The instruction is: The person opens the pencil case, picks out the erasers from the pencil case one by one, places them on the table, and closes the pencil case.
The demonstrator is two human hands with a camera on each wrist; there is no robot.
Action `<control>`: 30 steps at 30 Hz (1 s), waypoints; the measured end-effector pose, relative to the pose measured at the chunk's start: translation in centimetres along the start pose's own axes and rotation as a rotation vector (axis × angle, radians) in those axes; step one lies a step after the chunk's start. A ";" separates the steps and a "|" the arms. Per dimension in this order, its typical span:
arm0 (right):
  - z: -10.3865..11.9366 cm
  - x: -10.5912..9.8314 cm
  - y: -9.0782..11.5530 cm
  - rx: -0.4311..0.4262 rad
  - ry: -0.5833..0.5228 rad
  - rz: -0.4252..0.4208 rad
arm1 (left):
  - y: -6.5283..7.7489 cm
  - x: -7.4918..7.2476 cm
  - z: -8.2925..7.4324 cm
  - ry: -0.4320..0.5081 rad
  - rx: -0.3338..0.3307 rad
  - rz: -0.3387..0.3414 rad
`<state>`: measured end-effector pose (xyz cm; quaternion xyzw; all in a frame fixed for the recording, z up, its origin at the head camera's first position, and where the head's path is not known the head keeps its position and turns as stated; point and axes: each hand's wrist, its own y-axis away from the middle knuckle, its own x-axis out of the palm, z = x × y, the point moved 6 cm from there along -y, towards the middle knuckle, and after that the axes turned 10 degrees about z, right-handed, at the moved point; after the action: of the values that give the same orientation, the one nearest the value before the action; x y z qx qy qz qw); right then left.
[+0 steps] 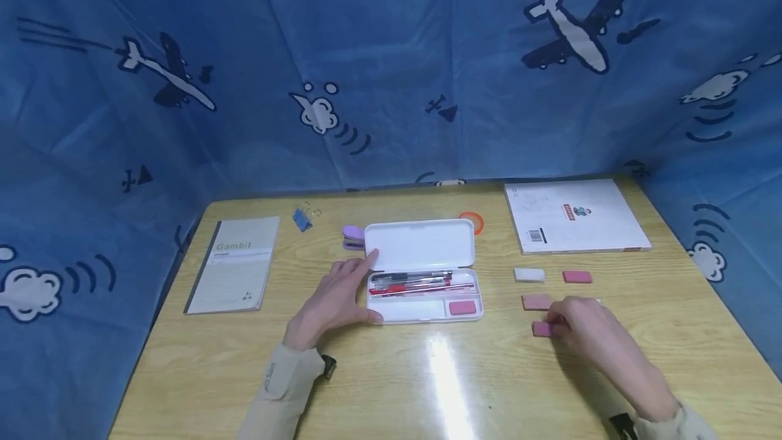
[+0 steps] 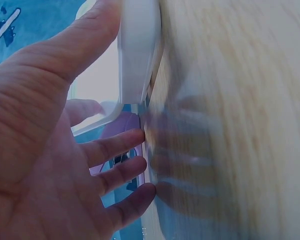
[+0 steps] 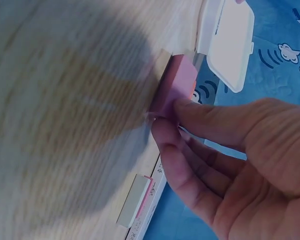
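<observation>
My left hand rests at the left end of a white pencil case, its thumb at the front corner and index finger by the raised lid. In the left wrist view its other fingers stretch loosely toward the tabletop. Inside the case lie several pens and a pink eraser in the small right compartment. My right hand pinches a darker pink eraser between thumb and forefinger, low over the table. Around it are a light pink eraser, a white eraser and another pink eraser.
At the left lies a notebook, with blue binder clips behind it. A purple stapler and an orange ring sit partly behind the lid. A white book lies at the back right, before the blue curtain.
</observation>
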<state>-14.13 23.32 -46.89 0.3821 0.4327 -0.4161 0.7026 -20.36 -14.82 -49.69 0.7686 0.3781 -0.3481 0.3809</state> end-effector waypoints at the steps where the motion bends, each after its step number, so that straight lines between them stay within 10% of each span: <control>1: 0.0 0.0 0.0 -0.001 0.002 -0.007 | 0.0 0.0 0.0 0.000 -0.001 0.000; 16: 1.3 -1.0 -0.9 0.065 0.072 -0.009 | 0.1 -0.2 -0.1 0.003 0.004 -0.009; 30: 10.0 0.4 -5.6 -0.182 0.123 -0.076 | 0.1 -0.1 -0.1 -0.009 0.000 -0.009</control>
<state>-16.22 12.23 -44.96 0.3249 0.5251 -0.3774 0.6901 -20.34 -14.77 -49.48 0.7652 0.3800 -0.3533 0.3812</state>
